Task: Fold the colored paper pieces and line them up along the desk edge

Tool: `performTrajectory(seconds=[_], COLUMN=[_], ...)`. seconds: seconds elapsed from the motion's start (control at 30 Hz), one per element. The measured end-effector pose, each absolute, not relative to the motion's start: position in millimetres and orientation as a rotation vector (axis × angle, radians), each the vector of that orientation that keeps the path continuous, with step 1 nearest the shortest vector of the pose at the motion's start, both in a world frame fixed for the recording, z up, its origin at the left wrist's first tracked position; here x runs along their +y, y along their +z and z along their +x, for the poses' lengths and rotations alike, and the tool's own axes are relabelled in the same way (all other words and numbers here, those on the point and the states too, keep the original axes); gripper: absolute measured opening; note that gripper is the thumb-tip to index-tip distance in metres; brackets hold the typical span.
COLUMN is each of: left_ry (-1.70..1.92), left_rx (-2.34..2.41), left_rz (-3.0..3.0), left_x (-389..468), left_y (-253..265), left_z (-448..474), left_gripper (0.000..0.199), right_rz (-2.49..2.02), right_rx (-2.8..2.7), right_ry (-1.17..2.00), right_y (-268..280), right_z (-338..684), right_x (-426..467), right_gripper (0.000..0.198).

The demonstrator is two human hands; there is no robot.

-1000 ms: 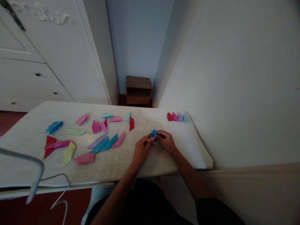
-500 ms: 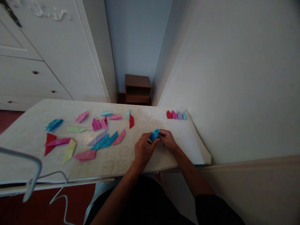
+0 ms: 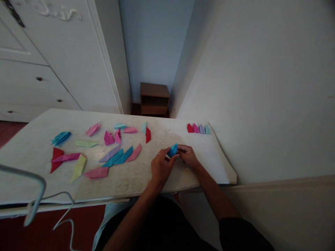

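Note:
Between my two hands, just above the table (image 3: 157, 167), is a blue folded paper piece (image 3: 172, 150). My left hand (image 3: 161, 166) pinches it from the left with thumb and fingers; a ring shows on one finger. From the other side, my right hand (image 3: 187, 155) grips its right edge with the fingertips. Part of the paper is covered by the fingers. Past my right hand, a short row of small folded paper pieces (image 3: 195, 128) in red, pink, lilac and mint stands near the table's far right corner.
Left of my hands lie several folded paper strips, among them blue ones (image 3: 124, 155), a red one (image 3: 148, 135) and a yellow one (image 3: 78, 168). A bent grey metal tube (image 3: 39, 188) with a cable juts in at lower left. The wall (image 3: 261, 104) borders the right side.
The view has shifted very slightly. Both hands keep their hold on the blue paper piece, with hardly any visible movement.

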State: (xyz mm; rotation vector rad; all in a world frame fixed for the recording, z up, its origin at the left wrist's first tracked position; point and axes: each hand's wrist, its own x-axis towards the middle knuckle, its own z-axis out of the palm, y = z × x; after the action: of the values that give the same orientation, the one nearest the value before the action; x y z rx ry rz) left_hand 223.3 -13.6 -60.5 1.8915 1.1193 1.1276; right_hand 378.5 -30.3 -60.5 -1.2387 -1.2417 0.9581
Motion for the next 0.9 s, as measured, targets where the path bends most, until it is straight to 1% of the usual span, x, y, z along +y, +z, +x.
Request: performTrajectory(seconds=[0.13, 0.33, 0.47, 0.7, 0.9], left_ry=[1.145, 1.160, 1.108, 1.004, 1.031], left_rx=[1.072, 1.027, 0.995, 0.982, 0.995], left_rz=[1.846, 1.634, 1.480, 1.276, 1.294], left_x=[-13.5, -10.4, -8.9, -6.4, -3.6], left_y=[-58.1, -55.6, -51.8, -43.3, -43.0], left_z=[223.6, 220.8, 219.4, 218.5, 216.5], left_gripper=[0.035, 0.023, 0.024, 0.035, 0.030], right_rz=[-1.209, -1.205, -1.207, -1.247, -1.223], right_rx=[-1.208, -1.140, -1.126, -1.216, -1.396], right_ry=[0.947, 1.021, 1.010, 1.002, 0.970], right_y=[-59.8, -58.4, -53.9, -51.5, -53.7], right_z=[378.2, 379.5, 377.9, 379.2, 382.4], right_x=[-29.9, -31.0, -32.5, -33.1, -32.0], right_gripper=[0.018, 0.021, 0.021, 0.024, 0.024])
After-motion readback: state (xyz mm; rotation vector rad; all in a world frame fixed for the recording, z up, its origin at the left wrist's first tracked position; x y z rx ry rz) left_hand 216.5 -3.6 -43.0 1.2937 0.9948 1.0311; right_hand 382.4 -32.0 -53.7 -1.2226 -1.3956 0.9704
